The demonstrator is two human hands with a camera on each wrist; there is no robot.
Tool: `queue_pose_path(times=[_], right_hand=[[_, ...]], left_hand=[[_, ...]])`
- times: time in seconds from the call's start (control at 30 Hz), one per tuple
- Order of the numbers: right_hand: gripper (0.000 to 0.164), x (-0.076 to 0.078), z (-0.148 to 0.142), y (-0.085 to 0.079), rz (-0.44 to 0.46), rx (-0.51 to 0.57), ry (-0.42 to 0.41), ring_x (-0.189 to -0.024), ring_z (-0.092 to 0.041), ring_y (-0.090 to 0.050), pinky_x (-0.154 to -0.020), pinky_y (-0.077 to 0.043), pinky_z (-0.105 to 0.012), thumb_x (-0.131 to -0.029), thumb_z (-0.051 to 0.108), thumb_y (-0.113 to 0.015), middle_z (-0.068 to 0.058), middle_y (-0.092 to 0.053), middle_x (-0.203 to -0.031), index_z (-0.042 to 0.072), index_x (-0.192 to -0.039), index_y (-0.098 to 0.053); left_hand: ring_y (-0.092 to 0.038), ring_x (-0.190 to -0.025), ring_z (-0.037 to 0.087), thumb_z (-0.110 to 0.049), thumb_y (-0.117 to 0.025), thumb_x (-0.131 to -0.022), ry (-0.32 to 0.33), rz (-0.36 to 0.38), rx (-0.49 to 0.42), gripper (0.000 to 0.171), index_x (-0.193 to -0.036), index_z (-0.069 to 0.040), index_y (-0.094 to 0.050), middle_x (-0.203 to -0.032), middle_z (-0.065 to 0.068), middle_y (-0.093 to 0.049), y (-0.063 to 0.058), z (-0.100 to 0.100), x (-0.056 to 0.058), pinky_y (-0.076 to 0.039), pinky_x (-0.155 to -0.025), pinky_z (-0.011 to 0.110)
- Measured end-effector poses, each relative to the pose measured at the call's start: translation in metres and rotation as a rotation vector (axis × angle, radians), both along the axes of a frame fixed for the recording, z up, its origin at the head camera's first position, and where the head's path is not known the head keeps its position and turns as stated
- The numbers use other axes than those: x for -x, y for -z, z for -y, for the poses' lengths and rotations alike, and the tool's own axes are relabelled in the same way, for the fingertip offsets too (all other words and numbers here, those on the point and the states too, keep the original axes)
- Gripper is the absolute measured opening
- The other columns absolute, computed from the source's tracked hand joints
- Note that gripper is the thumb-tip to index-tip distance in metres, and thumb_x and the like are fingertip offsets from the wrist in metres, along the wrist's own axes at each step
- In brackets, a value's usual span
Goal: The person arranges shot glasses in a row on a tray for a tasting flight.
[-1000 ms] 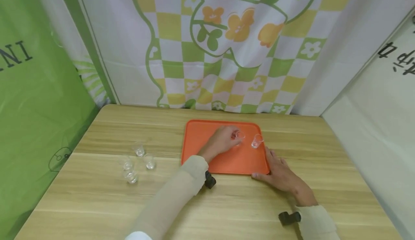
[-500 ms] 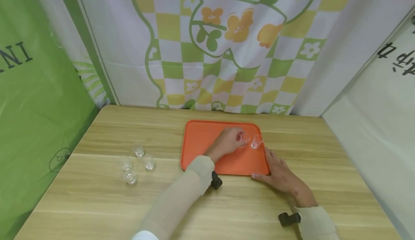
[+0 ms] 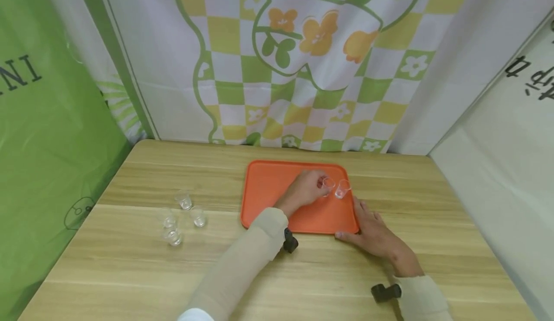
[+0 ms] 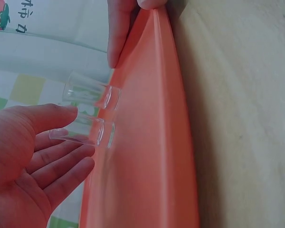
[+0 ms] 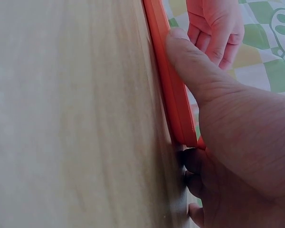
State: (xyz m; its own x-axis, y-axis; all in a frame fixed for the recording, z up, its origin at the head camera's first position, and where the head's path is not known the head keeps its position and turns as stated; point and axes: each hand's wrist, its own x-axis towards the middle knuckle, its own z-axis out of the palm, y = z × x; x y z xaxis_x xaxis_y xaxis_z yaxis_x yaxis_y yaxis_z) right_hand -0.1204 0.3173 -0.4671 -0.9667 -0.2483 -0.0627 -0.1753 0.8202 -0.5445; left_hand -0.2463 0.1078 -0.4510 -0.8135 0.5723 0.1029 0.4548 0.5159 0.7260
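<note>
Left hand (image 3: 304,187) pinches cup (image 4: 81,127), shifted right | now paired beside second cup (image 3: 342,190) on tray (image 3: 269,181) | right hand (image 3: 373,232) spread, touching tray

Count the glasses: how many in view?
6: one glass on the tray near its right edge, one beside it in the left hand, four on the table left of the tray. None seem hidden.

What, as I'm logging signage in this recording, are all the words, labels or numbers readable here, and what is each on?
"NI", ending a dark word on the green hanging; its start is cut off at the picture's edge.
Dark Chinese-looking characters on the pale right-hand hanging: too skewed and cropped to quote reliably.
No lettering can be made out on the clear cups or orange tray.
</note>
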Motion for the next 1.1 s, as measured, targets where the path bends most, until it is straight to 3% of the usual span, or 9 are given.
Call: queue_pose_path(times=[0.2,1.1], right_hand=[[0.113,-0.0002,0.0011,0.0014,0.006,-0.012,0.000,-0.148,-0.056,-0.015,-0.113,-0.008,-0.076,-0.094,0.053,-0.072,-0.032,-0.014,-0.165,0.002,-0.164,0.000],[0.111,0.0000,-0.0004,0.0018,-0.004,-0.017,-0.006,-0.149,-0.056,-0.012,-0.112,-0.007,-0.077,-0.094,0.053,-0.071,-0.031,-0.021,-0.163,0.003,-0.165,-0.001]], left_hand=[[-0.064,-0.096,0.009,-0.020,-0.071,-0.099,0.000,0.000,0.007,0.034,-0.130,-0.006,-0.069,-0.113,0.001,-0.071,0.0000,-0.0003,-0.0024,-0.053,-0.080,0.022],[-0.068,-0.101,0.009,-0.025,-0.070,-0.101,0.023,-0.045,0.052,0.038,-0.135,-0.009,-0.067,-0.113,0.000,-0.073,0.0043,-0.0054,-0.0008,-0.055,-0.083,0.024]])
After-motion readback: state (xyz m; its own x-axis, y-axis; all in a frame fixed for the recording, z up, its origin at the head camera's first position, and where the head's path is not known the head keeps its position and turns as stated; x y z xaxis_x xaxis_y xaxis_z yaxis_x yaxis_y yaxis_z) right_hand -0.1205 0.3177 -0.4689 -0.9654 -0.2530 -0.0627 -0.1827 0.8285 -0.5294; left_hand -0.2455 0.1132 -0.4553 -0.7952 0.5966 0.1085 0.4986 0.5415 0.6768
